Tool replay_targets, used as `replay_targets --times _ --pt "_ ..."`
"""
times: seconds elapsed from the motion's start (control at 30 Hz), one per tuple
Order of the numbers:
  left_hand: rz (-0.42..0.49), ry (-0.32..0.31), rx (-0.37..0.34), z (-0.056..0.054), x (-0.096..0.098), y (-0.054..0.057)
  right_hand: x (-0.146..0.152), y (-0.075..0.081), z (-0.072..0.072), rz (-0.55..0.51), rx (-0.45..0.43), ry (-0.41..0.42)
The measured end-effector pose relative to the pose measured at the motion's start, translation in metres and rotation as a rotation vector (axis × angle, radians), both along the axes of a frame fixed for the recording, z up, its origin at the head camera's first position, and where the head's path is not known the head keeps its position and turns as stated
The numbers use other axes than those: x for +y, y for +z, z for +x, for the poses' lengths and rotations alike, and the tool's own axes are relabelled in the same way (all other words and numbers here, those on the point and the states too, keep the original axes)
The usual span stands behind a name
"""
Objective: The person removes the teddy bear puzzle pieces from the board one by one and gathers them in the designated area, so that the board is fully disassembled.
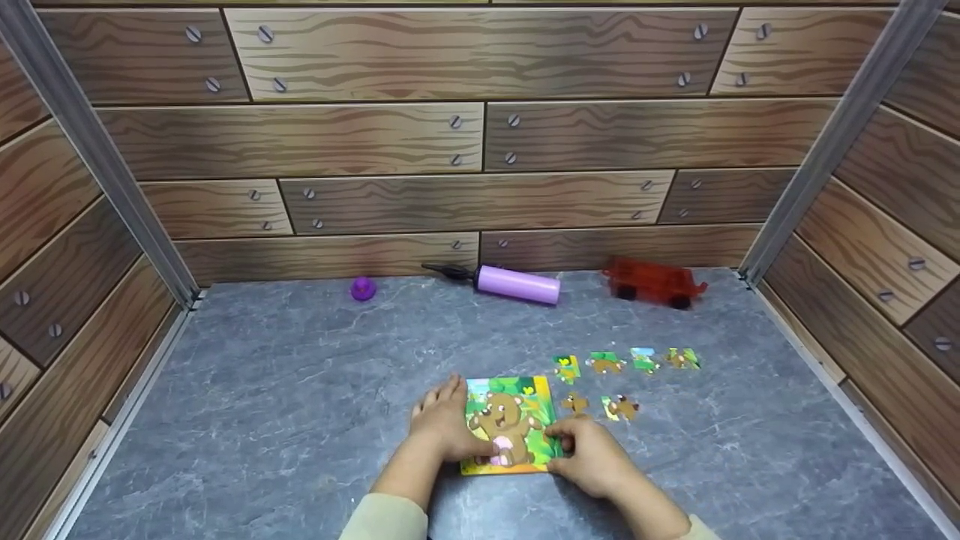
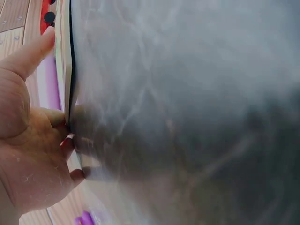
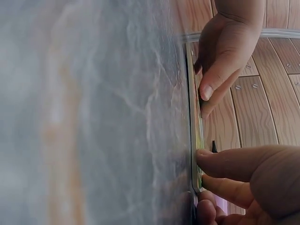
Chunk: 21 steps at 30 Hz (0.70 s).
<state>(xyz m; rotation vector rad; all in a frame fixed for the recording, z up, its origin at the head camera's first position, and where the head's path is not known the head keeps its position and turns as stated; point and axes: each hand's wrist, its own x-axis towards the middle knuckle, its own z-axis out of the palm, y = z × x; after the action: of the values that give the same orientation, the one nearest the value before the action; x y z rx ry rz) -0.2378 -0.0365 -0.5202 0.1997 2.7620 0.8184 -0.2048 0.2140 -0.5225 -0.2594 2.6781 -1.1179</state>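
A square bear puzzle board lies flat on the grey marbled tabletop, its picture a brown bear on green with an orange border. My left hand rests at its left side, fingers stretched along the edge and thumb laid over the picture. In the left wrist view, the thumb reaches over the board's edge. My right hand grips the right edge near the lower corner with thumb and forefinger. The right wrist view shows its thumb against the board's edge, other fingers curled beside it.
Several loose jigsaw pieces lie in two rows right of the board; a bear-head piece is closest to it. Along the back wall are a purple ball-like toy, a lilac hand pump and a red toy wagon. Wood-patterned walls enclose the tabletop.
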Motion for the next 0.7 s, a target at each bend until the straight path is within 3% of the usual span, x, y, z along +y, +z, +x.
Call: replay_targets --times 0.33,0.7 --pt "-0.017 -0.008 0.011 0.0003 0.0024 -0.0004 -0.0058 0.0034 -0.0012 0.058 0.01 0.006" --pt "-0.021 -0.003 0.014 0.0007 0.003 0.0004 -0.0104 0.004 -0.0016 0.102 -0.01 -0.049"
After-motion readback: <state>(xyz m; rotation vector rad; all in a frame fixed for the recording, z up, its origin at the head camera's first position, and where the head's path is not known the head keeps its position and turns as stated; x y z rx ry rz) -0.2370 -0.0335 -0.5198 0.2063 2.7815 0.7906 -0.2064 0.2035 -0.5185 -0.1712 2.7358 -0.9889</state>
